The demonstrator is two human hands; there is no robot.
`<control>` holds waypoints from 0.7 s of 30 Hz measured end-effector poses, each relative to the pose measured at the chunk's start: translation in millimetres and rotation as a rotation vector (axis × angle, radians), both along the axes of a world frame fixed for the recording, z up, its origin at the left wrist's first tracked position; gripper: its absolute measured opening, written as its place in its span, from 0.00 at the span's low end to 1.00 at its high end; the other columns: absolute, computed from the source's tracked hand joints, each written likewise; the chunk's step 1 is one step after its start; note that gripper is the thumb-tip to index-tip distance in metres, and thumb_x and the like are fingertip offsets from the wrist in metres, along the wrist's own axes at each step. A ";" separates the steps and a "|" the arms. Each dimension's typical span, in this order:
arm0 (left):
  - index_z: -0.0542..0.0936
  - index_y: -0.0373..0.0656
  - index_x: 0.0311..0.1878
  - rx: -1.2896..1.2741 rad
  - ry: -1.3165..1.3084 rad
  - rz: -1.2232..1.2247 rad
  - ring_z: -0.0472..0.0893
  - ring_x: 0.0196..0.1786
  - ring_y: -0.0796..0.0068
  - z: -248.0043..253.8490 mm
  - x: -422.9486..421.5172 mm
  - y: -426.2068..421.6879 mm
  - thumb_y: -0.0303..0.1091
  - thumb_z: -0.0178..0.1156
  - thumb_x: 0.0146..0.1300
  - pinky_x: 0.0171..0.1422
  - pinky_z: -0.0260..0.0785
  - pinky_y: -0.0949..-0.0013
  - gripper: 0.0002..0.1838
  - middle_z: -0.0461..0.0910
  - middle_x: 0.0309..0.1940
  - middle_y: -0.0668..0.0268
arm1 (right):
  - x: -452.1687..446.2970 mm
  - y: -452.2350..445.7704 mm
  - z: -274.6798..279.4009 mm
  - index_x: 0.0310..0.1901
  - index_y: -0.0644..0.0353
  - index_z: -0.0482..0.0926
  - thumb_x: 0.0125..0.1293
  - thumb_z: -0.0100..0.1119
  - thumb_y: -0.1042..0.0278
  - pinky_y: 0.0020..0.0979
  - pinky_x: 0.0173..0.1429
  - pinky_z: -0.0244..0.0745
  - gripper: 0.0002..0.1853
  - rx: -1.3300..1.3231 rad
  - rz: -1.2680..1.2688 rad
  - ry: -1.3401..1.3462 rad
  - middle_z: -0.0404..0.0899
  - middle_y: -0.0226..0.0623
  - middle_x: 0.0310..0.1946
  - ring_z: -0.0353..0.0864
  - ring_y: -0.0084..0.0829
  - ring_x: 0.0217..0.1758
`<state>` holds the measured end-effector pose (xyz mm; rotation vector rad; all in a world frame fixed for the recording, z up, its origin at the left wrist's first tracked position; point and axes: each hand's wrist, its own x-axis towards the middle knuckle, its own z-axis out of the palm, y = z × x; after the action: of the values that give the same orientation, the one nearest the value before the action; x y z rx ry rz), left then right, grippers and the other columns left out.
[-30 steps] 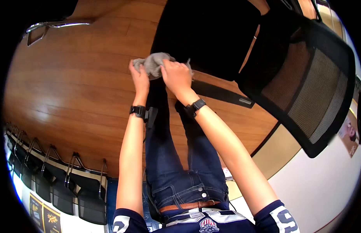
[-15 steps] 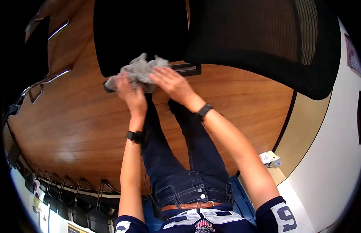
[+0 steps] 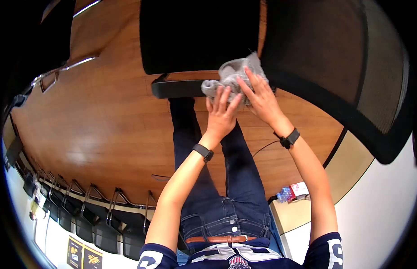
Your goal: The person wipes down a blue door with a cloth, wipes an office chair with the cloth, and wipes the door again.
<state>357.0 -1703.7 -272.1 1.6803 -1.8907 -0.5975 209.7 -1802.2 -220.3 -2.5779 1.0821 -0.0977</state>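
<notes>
A crumpled grey cloth (image 3: 231, 71) lies against the right part of a black chair armrest (image 3: 177, 88). My left hand (image 3: 223, 117) holds the cloth's near side, its fingers over the fabric. My right hand (image 3: 264, 101) grips the cloth from the right, fingers along its edge. Part of the armrest is hidden behind the cloth and hands. Beyond the armrest is the black chair seat (image 3: 199, 36), and at right is the mesh chair back (image 3: 325, 54).
Wooden floor (image 3: 105, 125) spreads to the left. Several chairs (image 3: 105, 233) line the lower left wall, and another chair (image 3: 51, 45) stands at upper left. A plastic bottle (image 3: 285, 194) and a red-and-white box (image 3: 300, 189) sit on a ledge at right. A thin cable (image 3: 264, 147) hangs near my right wrist.
Both hands and the cloth have moved rightward along the armrest, uncovering its left end. The camera view has shifted and turned a little too.
</notes>
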 end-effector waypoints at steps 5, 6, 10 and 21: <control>0.69 0.63 0.61 -0.051 0.022 -0.164 0.55 0.72 0.67 -0.3 39.0 -7.7 0.28 0.55 0.54 0.71 0.38 0.54 0.30 0.59 0.68 0.67 | 39.0 -15.7 -3.7 0.63 0.55 0.62 0.43 0.62 0.75 0.41 0.62 0.62 0.40 0.102 -0.005 0.071 0.66 0.41 0.57 0.67 0.42 0.58; 0.69 0.63 0.62 -0.017 0.037 -0.202 0.55 0.72 0.68 3.4 46.0 -9.2 0.28 0.56 0.54 0.71 0.38 0.54 0.30 0.59 0.68 0.67 | 44.1 -14.5 2.0 0.62 0.57 0.63 0.43 0.60 0.76 0.41 0.59 0.63 0.38 0.120 -0.017 0.110 0.68 0.42 0.53 0.68 0.42 0.56; 0.68 0.64 0.62 0.060 0.142 -0.270 0.58 0.71 0.71 17.4 88.2 -18.8 0.27 0.56 0.52 0.71 0.44 0.57 0.31 0.60 0.67 0.69 | 77.9 -11.8 0.1 0.60 0.62 0.63 0.45 0.57 0.75 0.40 0.56 0.65 0.35 0.114 -0.009 0.206 0.70 0.44 0.48 0.69 0.43 0.52; 0.70 0.63 0.59 0.087 0.131 -0.318 0.61 0.68 0.70 2.6 240.3 -21.3 0.31 0.57 0.54 0.67 0.53 0.56 0.27 0.63 0.65 0.70 | 227.5 -0.6 -15.6 0.56 0.63 0.65 0.52 0.51 0.72 0.39 0.55 0.65 0.26 0.099 -0.026 0.399 0.70 0.42 0.44 0.70 0.38 0.48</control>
<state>597.3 -1725.0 -269.5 1.3618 -2.0754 -0.9028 437.2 -1802.7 -235.9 -2.5538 1.2177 0.4716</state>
